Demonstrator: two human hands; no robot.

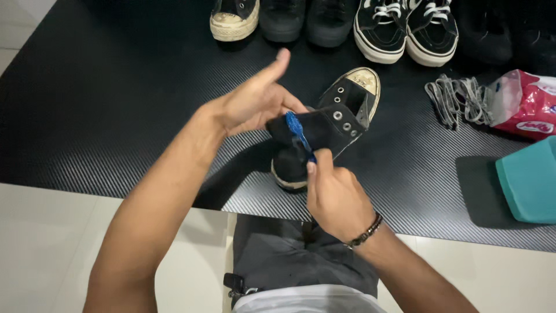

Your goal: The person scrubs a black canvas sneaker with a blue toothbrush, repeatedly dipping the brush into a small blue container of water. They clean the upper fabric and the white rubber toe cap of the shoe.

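A black canvas sneaker [339, 119] with a worn white toe cap and no laces is held above the black mat [116, 104]. My left hand [255, 101] grips its heel side, thumb raised. My right hand [336, 197], with a bead bracelet at the wrist, holds a blue toothbrush [298, 134] whose head lies against the sneaker's heel collar.
Several other black shoes [405, 29] line the mat's far edge. Loose grey laces [457, 99] lie at right beside a red and white packet [524, 104] and a teal container [530, 182]. White floor tiles [52, 243] are nearest me.
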